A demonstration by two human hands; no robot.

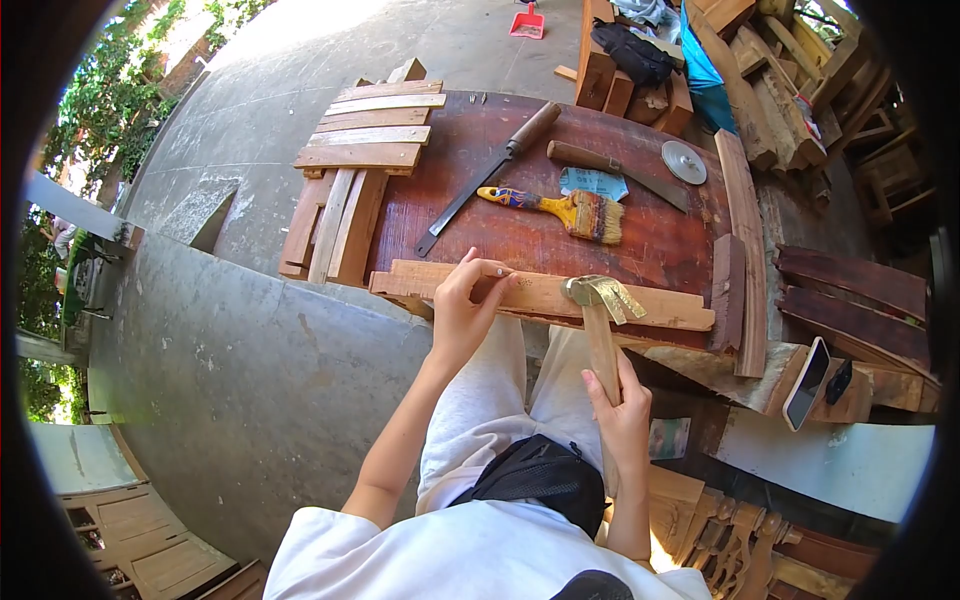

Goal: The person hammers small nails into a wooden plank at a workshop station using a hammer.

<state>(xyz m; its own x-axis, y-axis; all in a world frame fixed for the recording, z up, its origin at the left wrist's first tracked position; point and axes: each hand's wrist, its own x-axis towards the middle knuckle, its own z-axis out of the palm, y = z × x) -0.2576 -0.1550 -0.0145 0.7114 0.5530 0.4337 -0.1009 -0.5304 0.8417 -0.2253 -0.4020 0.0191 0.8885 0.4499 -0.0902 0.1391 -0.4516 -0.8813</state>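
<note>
My right hand (622, 405) is wrapped round the wooden handle of a claw hammer (600, 345). The hammer's head rests on or just above a long wooden plank (545, 295), right of its middle. My left hand (466, 305) is at the plank's left half, thumb and forefinger pinched together just over the wood. Whatever is between those fingertips is too small to make out. The plank lies along the near edge of a reddish-brown wooden tabletop (460, 220), close to my lap.
On the tabletop lie a paintbrush (565, 212), a long dark file-like tool (480, 190), a wooden-handled blade (620, 172), a blue packet (592, 182) and a metal disc (684, 162). Slats (370, 130) are stacked at left. A phone (806, 385) stands at right.
</note>
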